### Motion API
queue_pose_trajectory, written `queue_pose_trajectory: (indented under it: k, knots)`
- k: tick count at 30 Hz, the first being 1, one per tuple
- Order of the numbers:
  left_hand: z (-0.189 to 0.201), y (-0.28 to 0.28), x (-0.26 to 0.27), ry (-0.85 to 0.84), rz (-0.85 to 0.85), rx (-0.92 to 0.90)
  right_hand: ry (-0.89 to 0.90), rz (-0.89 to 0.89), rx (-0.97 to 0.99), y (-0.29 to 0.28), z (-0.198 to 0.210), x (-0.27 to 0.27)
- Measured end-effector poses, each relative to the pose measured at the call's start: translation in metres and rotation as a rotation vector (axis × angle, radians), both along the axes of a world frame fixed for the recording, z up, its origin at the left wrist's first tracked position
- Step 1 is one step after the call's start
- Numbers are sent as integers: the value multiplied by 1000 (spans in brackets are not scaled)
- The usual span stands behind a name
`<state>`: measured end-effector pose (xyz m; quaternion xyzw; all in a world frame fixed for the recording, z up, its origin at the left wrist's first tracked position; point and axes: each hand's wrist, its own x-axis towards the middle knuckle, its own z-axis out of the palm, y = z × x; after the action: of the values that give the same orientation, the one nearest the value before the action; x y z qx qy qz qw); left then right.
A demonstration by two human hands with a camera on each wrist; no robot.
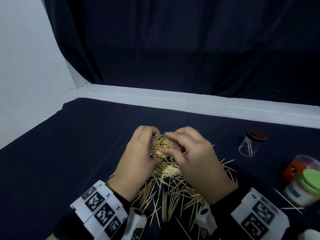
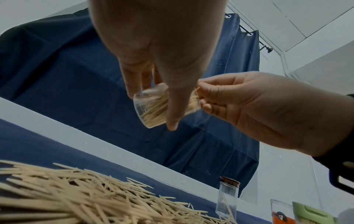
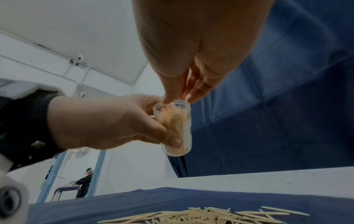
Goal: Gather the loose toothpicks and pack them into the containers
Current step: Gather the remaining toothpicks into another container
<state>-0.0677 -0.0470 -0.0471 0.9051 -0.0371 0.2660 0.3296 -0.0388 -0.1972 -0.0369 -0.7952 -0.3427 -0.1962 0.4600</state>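
the left hand (image 1: 136, 158) is curled round a clear container (image 1: 161, 146), thumb on one side and fingers on the other, and holds it lifted clear of the counter (image 1: 72, 153), which is draped in dark blue cloth. the container is tilted with its open mouth facing up and toward the person, and it is packed close to full with toothpicks. from the left wrist view the thumb lies across the container's side and the clear base shows below it.

just to the right, the right hand (image 1: 194, 158) sits at the container's mouth, its thumb and fingertips (image 3: 190, 96) drawn together right at the rim; whether they pinch any toothpicks cannot be told from the pictures.

below and between both hands, the loose toothpicks (image 1: 173, 186) lie in a scattered pile on the cloth, reaching toward the near edge, with a few strays farther right.

well to the right stands a second clear container (image 1: 249, 146) with a dark brown lid and only a few toothpicks inside. at the far right edge stand two more containers close together, one with an orange lid (image 1: 294, 168) and one with a green lid (image 1: 310, 181).
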Motion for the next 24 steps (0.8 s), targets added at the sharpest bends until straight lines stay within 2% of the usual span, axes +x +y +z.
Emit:
queue_pose_trajectory:
  k: [6, 10, 14, 17, 21, 24]
  knots:
    - [1, -4, -2, 10, -21, -18, -134, -101, -36, 8, -8, -9]
    - [0, -2, -3, 0, -12, -21, -101, -51, -67, 8, -9, -11]
    - [-1, 0, -3, 11, -12, -5, -180, 1, -131, 3, -11, -10]
    - [0, 1, -3, 14, 4, 8, -157, -48, -132, -3, -13, -7]
    - [1, -2, -5, 12, -22, 26, -92, -103, -37, -4, -9, -7]
    - [2, -6, -6, 13, -65, 36, -154, -111, -122, 2, -10, -12]
